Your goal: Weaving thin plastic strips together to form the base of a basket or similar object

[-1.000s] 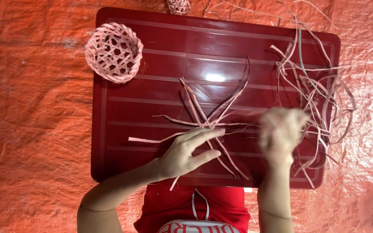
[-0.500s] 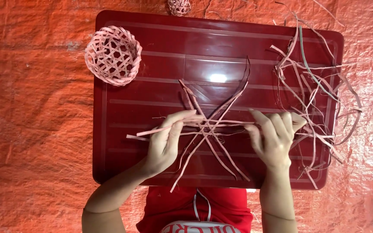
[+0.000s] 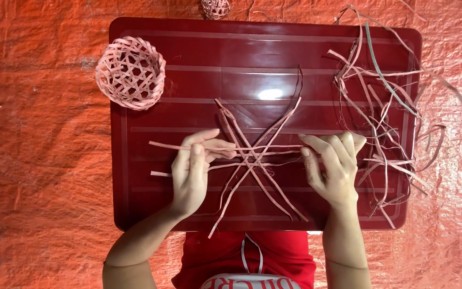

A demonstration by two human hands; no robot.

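Both hands have shifted only slightly since half a second ago, the left hand (image 3: 193, 171) sliding a touch lower along the strips while the right hand (image 3: 333, 163) holds much the same spot. Largest first: one orange tarp (image 3: 38, 187) covers the ground, and on it sits one dark red tray-like board (image 3: 188, 53). At the board's right edge lies a single loose tangle of spare strips (image 3: 386, 118), too many to count. One finished small woven basket (image 3: 130, 72) rests on the top-left corner, and a second little woven piece (image 3: 215, 7) peeks in at the top edge. In the middle of the board lie the crossed pink strips (image 3: 252, 155), roughly six fanned into a star. Left fingers are pinched together on the horizontal strips' left ends; right fingers curl closed over their right ends. By the look of it, only the base crossing is laid; no sides are woven yet, so most weaving remains.
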